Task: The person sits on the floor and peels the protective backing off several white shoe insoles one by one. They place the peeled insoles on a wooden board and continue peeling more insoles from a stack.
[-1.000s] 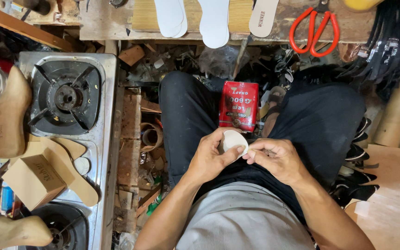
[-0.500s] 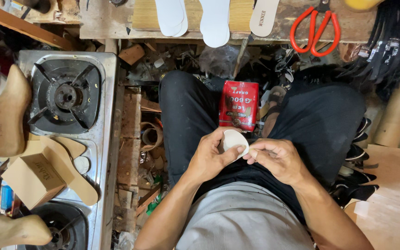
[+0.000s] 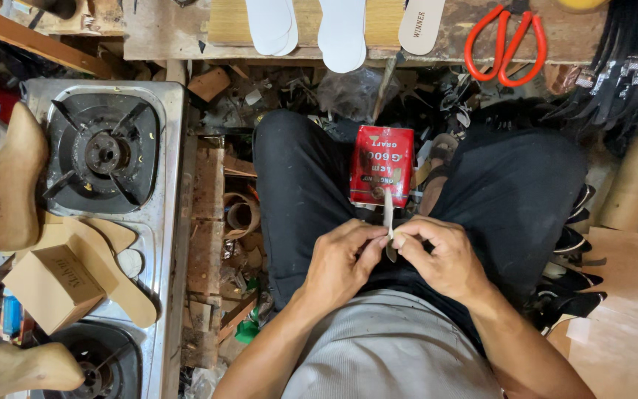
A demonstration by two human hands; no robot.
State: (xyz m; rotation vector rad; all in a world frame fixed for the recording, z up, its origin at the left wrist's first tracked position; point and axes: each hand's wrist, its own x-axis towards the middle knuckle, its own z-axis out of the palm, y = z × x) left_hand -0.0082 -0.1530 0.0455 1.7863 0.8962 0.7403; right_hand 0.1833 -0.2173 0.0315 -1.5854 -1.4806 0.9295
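We see a scuffed wooden workbench (image 3: 481,44) ahead. A steel two-burner gas stove (image 3: 164,185) stands left; scraps litter the dim floor (image 3: 223,244).

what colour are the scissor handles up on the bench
Orange-red scissor handles; the head view shows them best.

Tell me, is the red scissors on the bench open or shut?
Cannot tell: only the red scissors' two handle loops show, side by side; the blades are out of frame.

Both hands (image 3: 393,258) pinch thin pale piece (image 3: 388,218), perhaps insole, edge-on above red tin (image 3: 382,164).
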